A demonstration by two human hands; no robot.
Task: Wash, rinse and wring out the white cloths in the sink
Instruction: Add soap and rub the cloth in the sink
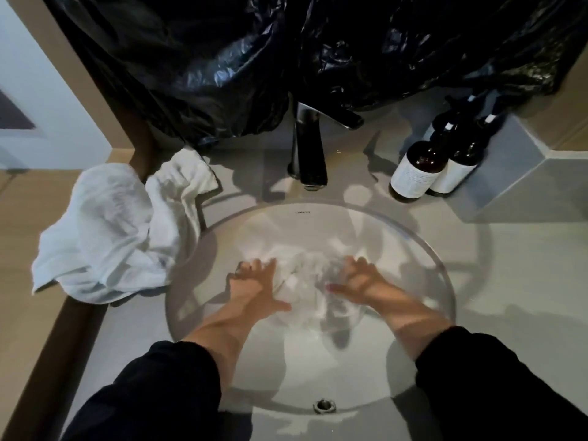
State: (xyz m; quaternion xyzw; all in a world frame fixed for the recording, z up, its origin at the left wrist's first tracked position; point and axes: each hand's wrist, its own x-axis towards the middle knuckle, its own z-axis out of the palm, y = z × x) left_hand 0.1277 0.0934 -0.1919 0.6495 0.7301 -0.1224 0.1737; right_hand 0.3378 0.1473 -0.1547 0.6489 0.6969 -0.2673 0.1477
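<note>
Fingers (270, 267) of the left hand (254, 289) are splayed out straight and pressed flat on the white cloth (302, 281), thumb stretched toward the lower right, nothing gripped. Fingers (361, 264) of the right hand (359, 281) are on the same cloth's right side, thumb pointing left, but they are smeared with blur, so I cannot tell whether they clutch it or just push on it. The cloth lies bunched between the two hands, low in the round sink (318, 230) at centre frame. Black sleeves (159, 393) run off the bottom edge. An overflow hole (324, 405) sits at the basin's near rim. Out on the pale worktop (509, 281), a heap of white cloths (105, 233) spills over the left edge, touching the sink's rim. A dark tap (310, 148) stands above the basin, and two brown bottles (413, 173) with white labels stand side by side at upper right. Crumpled black plastic (222, 58) fills the top of the frame.
</note>
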